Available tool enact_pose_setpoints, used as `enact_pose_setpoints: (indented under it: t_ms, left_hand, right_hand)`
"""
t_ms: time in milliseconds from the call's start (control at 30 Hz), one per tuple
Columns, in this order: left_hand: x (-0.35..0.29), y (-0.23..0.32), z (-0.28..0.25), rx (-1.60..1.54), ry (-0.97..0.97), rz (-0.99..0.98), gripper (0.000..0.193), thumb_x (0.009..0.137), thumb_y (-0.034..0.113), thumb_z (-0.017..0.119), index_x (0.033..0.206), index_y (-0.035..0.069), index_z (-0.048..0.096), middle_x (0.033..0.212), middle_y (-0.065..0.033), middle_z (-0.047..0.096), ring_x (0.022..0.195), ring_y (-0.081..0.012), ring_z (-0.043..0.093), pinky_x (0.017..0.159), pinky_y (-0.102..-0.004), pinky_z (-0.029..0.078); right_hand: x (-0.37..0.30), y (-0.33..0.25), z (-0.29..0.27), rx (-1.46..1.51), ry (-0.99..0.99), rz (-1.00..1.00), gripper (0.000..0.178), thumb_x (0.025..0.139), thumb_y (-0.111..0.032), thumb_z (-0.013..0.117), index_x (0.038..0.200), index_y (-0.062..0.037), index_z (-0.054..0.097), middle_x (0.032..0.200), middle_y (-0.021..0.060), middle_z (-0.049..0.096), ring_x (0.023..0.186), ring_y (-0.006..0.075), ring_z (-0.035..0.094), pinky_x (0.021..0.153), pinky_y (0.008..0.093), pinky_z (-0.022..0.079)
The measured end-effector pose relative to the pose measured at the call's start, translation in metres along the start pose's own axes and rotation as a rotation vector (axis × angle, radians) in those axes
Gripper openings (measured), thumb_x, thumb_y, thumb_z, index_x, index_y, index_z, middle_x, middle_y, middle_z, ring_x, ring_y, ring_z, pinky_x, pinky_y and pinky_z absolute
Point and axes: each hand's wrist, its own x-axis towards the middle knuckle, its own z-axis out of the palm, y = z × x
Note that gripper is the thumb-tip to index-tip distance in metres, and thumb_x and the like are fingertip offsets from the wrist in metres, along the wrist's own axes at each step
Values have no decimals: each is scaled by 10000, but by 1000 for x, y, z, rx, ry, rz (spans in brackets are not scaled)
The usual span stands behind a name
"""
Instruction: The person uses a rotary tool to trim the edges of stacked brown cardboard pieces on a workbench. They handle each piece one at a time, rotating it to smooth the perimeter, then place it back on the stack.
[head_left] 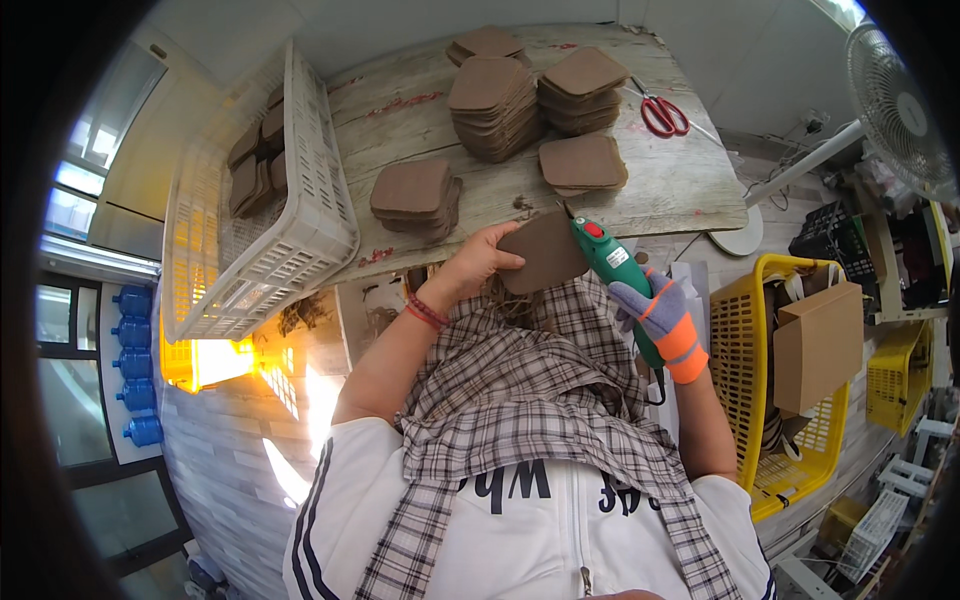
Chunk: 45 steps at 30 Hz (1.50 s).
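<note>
Nearest the wearer, a plaid apron [520, 400] hangs over a white jacket [535, 535], on the near side of the wooden table [680, 190]. Above the apron, the bare left hand [478, 262], with red bands [427, 311] at its wrist, is clamped on a flat, round-cornered brown piece [545, 255] — thumb on the upper face, the other fingers mostly hidden. The piece is held up at the table's near edge. The right hand [660, 310], in a grey and orange glove, is closed around the body of a green power tool [615, 262] with a red button; the tool's narrow tip is at the upper right edge of the piece, contact cannot be told. On the near part of the table are a low left stack [415, 190] and a low right stack [583, 165] of similar pieces; farther back are a tall stack [492, 100], a shorter one [582, 85] and, near the far edge, a small one [487, 42]. Red-handled scissors [663, 122] lie on the table's right side. A white crate [315, 160] holding brown pieces stands at the table's left end — its support cannot be told. To the table's right are a yellow basket [735, 370] and, beyond it, a fan [905, 110].
</note>
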Motion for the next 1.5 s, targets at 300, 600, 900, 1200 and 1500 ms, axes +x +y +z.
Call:
enact_pose_setpoints:
  t_ms: [300,600,900,1200,1500]
  left_hand:
    - [-2,14,-33,200,126,259,204,742,-47,669,908,28,577,865,-4,628,773,-67,582,692,-228,480]
    - [-6,19,-33,15,201,263,159,752,-4,703,891,30,633,815,-30,666,731,-95,622,679,-236,505]
    - [-5,14,-23,119,124,187,163,741,20,709,891,11,646,808,-24,663,718,-88,612,673,-233,499]
    - [-9,18,-12,266,41,147,179,720,21,713,888,17,653,802,-10,661,732,-75,598,668,-230,485]
    - [-11,18,-16,290,-49,137,236,712,-1,702,939,12,639,880,-24,660,751,-83,594,685,-234,483]
  right_hand:
    - [-3,1,-8,-58,-105,35,316,814,-212,723,992,2,573,669,3,562,527,68,523,463,216,434]
    - [-2,11,-8,-188,-127,-15,365,791,-274,738,995,0,609,691,7,594,568,55,527,505,212,425]
    - [-5,3,-1,-279,-130,5,408,785,-294,744,1029,5,610,693,11,608,564,50,539,496,198,417]
    - [0,2,9,-255,-166,-24,382,794,-289,740,994,2,595,669,0,583,522,42,507,464,190,397]
    - [15,-10,30,-273,-215,-43,392,801,-286,734,1018,4,586,664,-12,568,511,42,500,453,195,402]
